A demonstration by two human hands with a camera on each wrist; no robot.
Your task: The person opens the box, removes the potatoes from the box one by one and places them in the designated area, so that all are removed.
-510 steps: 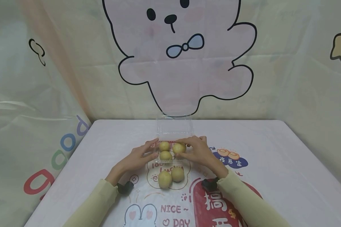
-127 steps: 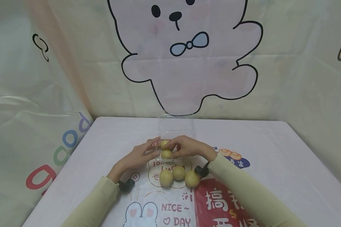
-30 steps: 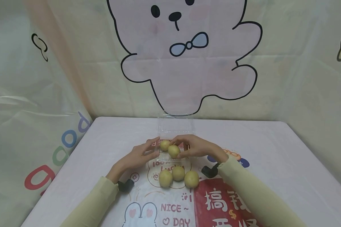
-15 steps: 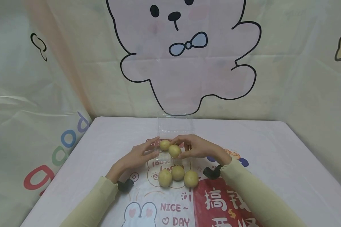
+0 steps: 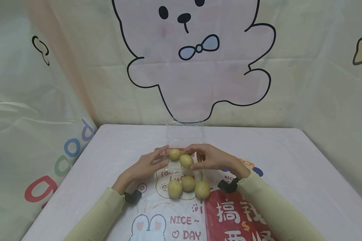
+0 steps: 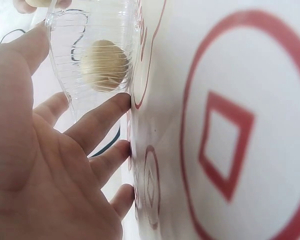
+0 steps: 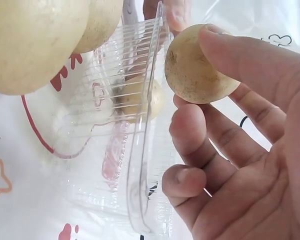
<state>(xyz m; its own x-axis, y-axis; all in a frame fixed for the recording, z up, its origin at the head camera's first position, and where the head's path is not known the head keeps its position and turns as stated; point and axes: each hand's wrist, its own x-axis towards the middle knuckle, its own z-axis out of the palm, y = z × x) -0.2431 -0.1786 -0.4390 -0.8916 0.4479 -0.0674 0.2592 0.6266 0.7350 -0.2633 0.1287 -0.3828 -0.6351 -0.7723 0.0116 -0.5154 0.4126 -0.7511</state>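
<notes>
Right hand (image 5: 215, 156) pinching a round yellowish fruit (image 5: 186, 161) over a clear plastic box (image 7: 137, 185), left hand (image 5: 144, 165) spread against it, one matching fruit (image 5: 174, 154) inside, three loose fruits (image 5: 188, 183) in front

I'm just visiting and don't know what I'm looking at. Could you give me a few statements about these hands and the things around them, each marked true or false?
1. The right hand holds a round yellow item. True.
2. The left hand is beside the clear box. True.
3. The clear box is closed. False: its lid is open, on the side away from the person.
4. Nothing lies inside the clear box. False: one yellow item is in it.
5. Six items lie on the near side of the clear box. False: three yellow items lie there.
6. Both sleeves are pale green. True.
</notes>
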